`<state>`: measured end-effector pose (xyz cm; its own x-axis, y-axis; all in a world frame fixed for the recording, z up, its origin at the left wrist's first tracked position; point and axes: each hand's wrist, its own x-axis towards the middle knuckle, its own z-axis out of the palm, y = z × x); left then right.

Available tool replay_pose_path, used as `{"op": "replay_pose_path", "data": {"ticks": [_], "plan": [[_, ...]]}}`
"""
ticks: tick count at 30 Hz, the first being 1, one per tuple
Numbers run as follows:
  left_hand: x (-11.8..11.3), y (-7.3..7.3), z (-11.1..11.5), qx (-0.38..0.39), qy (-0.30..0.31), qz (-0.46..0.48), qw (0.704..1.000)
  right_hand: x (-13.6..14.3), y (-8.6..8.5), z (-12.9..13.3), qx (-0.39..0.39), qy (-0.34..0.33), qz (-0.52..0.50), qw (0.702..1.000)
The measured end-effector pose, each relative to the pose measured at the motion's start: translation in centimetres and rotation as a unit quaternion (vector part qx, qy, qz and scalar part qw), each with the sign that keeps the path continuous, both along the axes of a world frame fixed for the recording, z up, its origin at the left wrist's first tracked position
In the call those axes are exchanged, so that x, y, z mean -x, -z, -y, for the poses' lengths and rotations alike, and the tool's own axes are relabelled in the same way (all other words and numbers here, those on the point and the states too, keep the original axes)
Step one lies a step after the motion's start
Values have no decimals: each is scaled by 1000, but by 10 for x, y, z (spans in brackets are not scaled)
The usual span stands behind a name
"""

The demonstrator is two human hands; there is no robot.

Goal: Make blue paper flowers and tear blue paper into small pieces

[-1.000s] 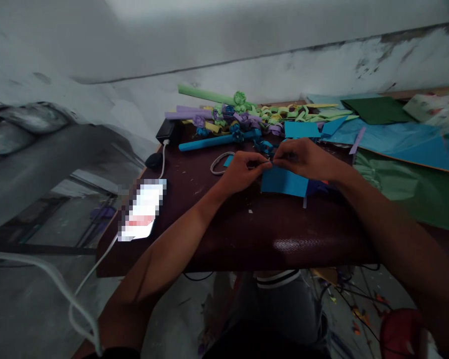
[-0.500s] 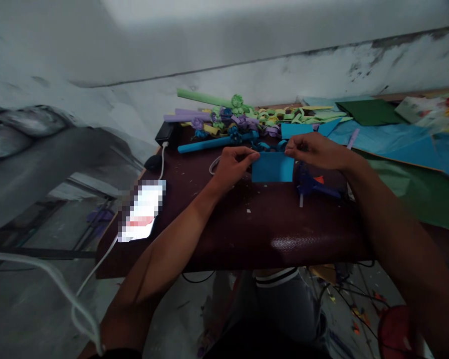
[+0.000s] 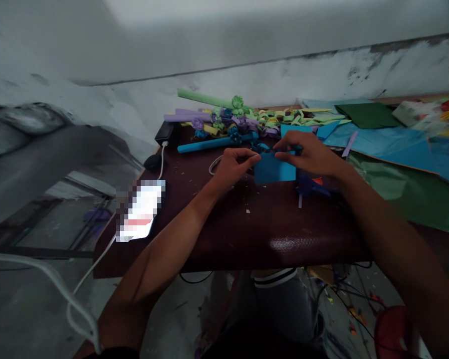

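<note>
A small blue paper rectangle (image 3: 274, 168) hangs above the dark red table (image 3: 209, 234). My left hand (image 3: 237, 165) pinches its upper left corner between thumb and fingers. At its top edge, right of the middle, my right hand (image 3: 303, 153) has thumb and forefinger closed on the paper. Behind the sheet lie curled blue paper loops, partly hidden by it and by my right hand. To the right of the sheet rests a dark blue tool (image 3: 311, 186), blurred, with its far end behind my right forearm.
Rolled paper sticks, a blue one (image 3: 205, 144) among them, and paper chains (image 3: 284, 117) line the table's back. A lit phone (image 3: 142, 209) lies at the left beside a black box (image 3: 166, 132) with a white cable. Green sheets (image 3: 415, 194) and blue sheets cover the right.
My right hand has slid left along the paper's top edge, from its right corner towards the middle. The paper has shifted slightly right. My left hand stays at its corner.
</note>
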<state>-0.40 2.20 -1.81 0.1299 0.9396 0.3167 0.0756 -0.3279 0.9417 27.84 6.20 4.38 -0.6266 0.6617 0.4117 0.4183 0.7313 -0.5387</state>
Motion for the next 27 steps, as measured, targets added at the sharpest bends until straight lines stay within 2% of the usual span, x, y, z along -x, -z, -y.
{"op": "replay_pose_path", "data": {"ticks": [3, 8, 13, 18, 22, 27], "plan": [[-4, -1, 2, 0, 17, 0, 1000, 7, 3, 4, 12, -16, 12, 1000], [-7, 0, 4, -42, 3, -4, 999, 4, 4, 2, 3, -16, 17, 1000], [-14, -1, 12, -96, 19, -69, 993, 11, 6, 5, -62, -64, 25, 996], [-16, -2, 17, -138, 14, -118, 983, 18, 8, 8, -55, -106, 25, 993], [-15, -2, 15, -142, -3, -110, 984, 16, 4, 9, -49, -92, 50, 993], [-7, 2, 1, -163, -70, -55, 983, -4, 4, -5, -49, -47, 68, 995]]}}
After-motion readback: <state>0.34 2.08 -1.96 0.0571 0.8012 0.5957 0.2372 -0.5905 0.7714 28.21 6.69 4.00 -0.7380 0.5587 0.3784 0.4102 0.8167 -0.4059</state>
